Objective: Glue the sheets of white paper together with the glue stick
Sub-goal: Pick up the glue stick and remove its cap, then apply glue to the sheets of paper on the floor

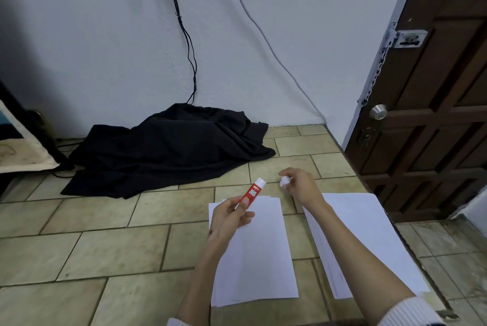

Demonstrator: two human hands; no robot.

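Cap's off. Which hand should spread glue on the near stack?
Left. The left hand already holds the uncapped glue stick above the near stack; the right hand holds the cap.

A small red-and-white plastic glue stick point(252, 191) with "GLUE STICK" lettering is uncapped and tilted, its white tip pointing up and away, above the far edge of a stack of white paper sheets point(259, 252). Its small white cap point(284, 182) is apart from it, to the right. That stack lies flat on the tiled floor, its edges slightly fanned. A second stack of white paper sheets point(369, 233) lies near it on the right, angled.
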